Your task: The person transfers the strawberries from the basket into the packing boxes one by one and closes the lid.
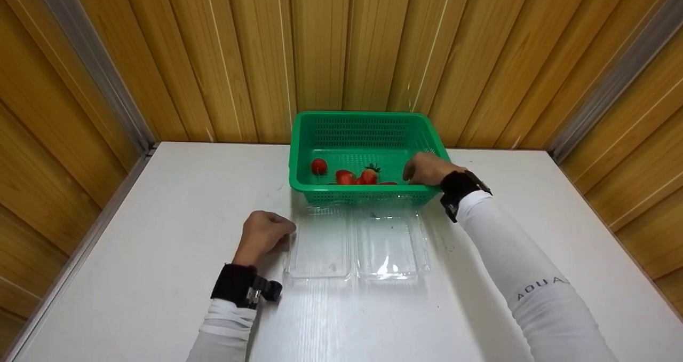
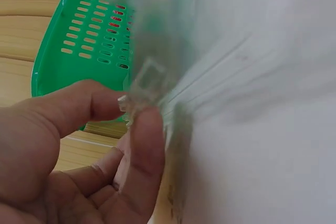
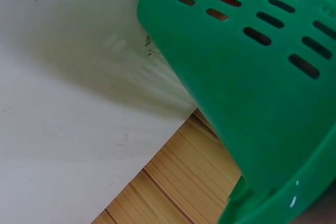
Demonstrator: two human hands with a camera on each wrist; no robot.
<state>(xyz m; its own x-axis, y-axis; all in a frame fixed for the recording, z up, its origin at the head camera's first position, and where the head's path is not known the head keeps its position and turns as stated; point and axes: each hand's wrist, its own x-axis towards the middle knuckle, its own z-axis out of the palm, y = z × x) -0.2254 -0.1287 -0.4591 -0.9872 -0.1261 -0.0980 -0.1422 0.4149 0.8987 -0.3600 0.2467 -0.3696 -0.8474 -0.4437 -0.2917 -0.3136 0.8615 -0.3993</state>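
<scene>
My left hand (image 1: 261, 235) pinches the left rim of a clear plastic clamshell box (image 1: 324, 247) between thumb and finger. In the left wrist view the fingertips (image 2: 147, 135) grip the box's edge. The box lies opened flat on the table, its two halves side by side. My right hand (image 1: 429, 168) reaches over the front right rim of a green plastic basket (image 1: 368, 117), fingers bent down inside. Several strawberries (image 1: 369, 175) lie in the basket, left of that hand. I cannot tell whether the right fingertips hold anything.
The white table (image 1: 160, 244) runs back to a wood-patterned panel wall (image 1: 320, 47), with similar panels on both sides. The basket stands at the table's back edge, right behind the box.
</scene>
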